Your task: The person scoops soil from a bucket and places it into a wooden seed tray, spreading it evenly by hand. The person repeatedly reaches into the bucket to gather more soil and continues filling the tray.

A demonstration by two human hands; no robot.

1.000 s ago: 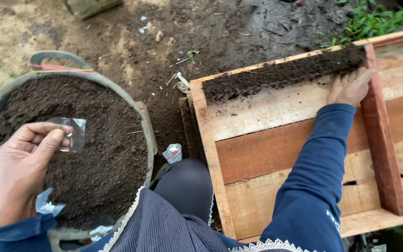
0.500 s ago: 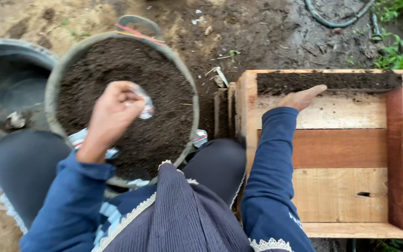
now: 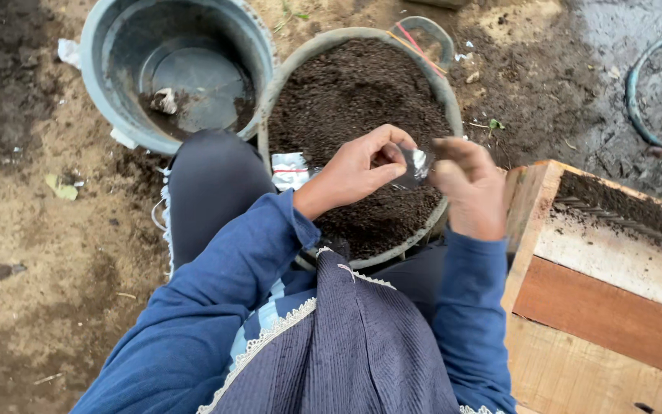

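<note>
Pinched between both hands: one small clear packet point(image 3: 415, 165), held over the soil-filled basin point(image 3: 331, 84). I log my right hand point(image 3: 465, 188) as newly arrived from the wooden tray point(image 3: 607, 307), joining my left hand point(image 3: 358, 169). Both now work the packet's edge.

A grey plastic bucket point(image 3: 116, 100) stands on the bare ground at the upper left, just beside the soil tub, with a small clump of dirt point(image 3: 165, 100) and some dark residue on its bottom. A wooden crate point(image 3: 614, 307) of pale and reddish planks sits at the right, with a strip of dark soil point(image 3: 622, 207) along its far edge. A green hose point(image 3: 637, 107) curves across wet mud at the upper right. A yellowed leaf point(image 3: 61, 186) lies on the sandy earth at the left.
</note>
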